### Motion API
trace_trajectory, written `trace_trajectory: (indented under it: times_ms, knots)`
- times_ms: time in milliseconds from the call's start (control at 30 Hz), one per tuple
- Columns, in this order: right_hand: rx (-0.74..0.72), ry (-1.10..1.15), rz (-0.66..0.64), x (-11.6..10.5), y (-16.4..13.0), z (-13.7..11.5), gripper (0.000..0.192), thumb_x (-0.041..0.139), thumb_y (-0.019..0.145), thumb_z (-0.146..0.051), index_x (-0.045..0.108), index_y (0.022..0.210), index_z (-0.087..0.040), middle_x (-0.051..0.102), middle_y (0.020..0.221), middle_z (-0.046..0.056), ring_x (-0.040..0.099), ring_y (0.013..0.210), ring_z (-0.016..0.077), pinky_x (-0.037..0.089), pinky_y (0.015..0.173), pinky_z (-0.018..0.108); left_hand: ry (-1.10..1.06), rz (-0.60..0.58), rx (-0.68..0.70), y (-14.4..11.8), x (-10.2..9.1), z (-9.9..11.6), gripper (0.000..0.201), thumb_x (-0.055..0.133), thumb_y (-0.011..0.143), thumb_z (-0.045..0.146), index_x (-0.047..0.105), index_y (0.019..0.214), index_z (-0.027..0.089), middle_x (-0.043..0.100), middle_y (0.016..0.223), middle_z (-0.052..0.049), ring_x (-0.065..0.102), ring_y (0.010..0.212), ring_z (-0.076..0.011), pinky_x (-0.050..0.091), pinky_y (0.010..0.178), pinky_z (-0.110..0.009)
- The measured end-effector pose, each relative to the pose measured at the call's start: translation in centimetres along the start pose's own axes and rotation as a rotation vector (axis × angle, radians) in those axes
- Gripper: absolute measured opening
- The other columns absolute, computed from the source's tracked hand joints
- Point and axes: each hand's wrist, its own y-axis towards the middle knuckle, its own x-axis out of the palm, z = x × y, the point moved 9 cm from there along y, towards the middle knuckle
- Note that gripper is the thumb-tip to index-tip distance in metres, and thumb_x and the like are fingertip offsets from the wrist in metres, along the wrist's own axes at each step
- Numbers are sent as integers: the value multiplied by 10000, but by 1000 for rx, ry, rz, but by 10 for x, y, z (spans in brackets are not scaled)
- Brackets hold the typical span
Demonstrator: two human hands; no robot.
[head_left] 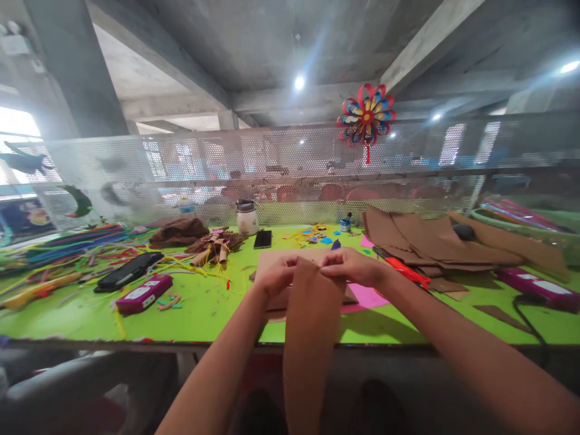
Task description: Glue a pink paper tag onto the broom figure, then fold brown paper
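Note:
A long strip of brown paper (312, 338) hangs from both my hands, its lower end dropping past the table's front edge toward my lap. My left hand (276, 275) pinches its top left corner, and my right hand (347, 266) grips the top right side with thumb and fingers. Behind the strip, more flat brown sheets (274, 258) lie on the green table, partly hidden by my hands. A pink sheet (369, 296) shows beneath my right wrist. Just beyond that hand stands a dark blue tip (336, 244) of something I cannot make out.
Stacked brown paper (421, 241) lies at the right, with an orange-red tool (408, 273) before it. Purple boxes (145, 294) sit on both sides. Leftward are a black case (129, 272) and coloured strips (77, 241). A phone (263, 239) and a jar (246, 217) stand near the perforated screen (203, 163).

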Motion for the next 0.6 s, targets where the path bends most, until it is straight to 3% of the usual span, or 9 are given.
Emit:
trace_trajectory:
  times_ms: [133, 267, 367, 533, 600]
  knots:
    - [170, -34, -77, -9, 12, 40, 274, 724, 632, -360, 610, 671, -114, 518, 578, -26, 425, 528, 68, 309, 509, 206, -51, 45, -29, 1, -5, -2, 363, 639, 717, 439, 632, 894, 122, 650, 850, -73, 586, 774, -149, 430, 692, -259]
    - [182, -121, 5, -22, 31, 66, 304, 712, 614, -397, 619, 682, -116, 543, 583, -19, 456, 545, 88, 341, 534, 222, 387, 52, -37, 2, -2, -4, 350, 536, 782, 434, 674, 829, 116, 648, 739, -40, 545, 666, -139, 391, 601, -240]
    - [152, -242, 27, -21, 36, 71, 263, 692, 634, -370, 658, 698, -117, 580, 603, -8, 476, 584, 108, 364, 574, 238, 663, 77, 3, 3, -3, -1, 248, 535, 761, 312, 690, 813, 125, 674, 771, -50, 563, 709, -169, 398, 637, -257]
    - [11, -594, 141, -23, 26, 56, 186, 609, 717, -296, 697, 740, -134, 662, 695, 31, 523, 633, 140, 365, 573, 242, 780, 17, 22, -2, 4, -1, 223, 494, 753, 244, 688, 790, 140, 667, 724, -33, 560, 678, -162, 383, 609, -246]
    - [-10, -698, 181, -27, 21, 55, 173, 588, 725, -273, 697, 741, -140, 678, 714, 44, 542, 639, 152, 372, 571, 245, 853, 54, 38, -6, 5, 3, 232, 478, 764, 259, 674, 735, 137, 643, 669, -26, 532, 624, -149, 350, 562, -243]
